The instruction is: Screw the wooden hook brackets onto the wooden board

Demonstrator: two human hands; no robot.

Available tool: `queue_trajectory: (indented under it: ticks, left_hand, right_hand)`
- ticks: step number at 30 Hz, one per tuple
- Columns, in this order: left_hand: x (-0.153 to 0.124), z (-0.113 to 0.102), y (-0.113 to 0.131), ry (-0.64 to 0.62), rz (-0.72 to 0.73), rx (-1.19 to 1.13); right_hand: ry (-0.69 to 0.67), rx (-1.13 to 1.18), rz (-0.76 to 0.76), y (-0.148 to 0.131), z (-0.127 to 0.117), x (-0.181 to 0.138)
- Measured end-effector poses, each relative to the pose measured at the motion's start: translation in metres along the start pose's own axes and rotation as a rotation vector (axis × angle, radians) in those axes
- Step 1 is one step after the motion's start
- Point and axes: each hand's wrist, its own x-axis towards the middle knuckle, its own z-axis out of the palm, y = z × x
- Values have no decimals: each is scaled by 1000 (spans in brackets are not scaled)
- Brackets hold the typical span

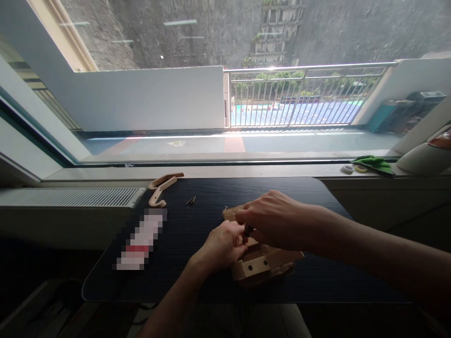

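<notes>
Over a wooden piece on the dark table, my right hand is closed in a fist around a short dark tool. Most of that tool is hidden by my fingers, so its kind is unclear. My left hand presses against the wood from the left, fingers bent and pinched together at the tool's lower end. Whatever sits between those fingertips is hidden. A pale wooden block with two dark holes forms the near side of the wood. Several small screws lie farther back on the table.
Two curved wooden hooks lie at the table's back left, above a blurred-out pink and white item. The windowsill behind carries a green cloth and two tape rolls. A radiator stands left.
</notes>
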Motion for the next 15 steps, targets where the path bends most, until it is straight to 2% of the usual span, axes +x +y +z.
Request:
queue_trajectory:
  ticks: [10,15]
  left_hand:
    - [0,0,1,-11,13,0]
    - [0,-2,3,-23,-11,3]
  right_hand:
    - [55,28,13,2,10,5]
    - [57,-11,44,3,4,-1]
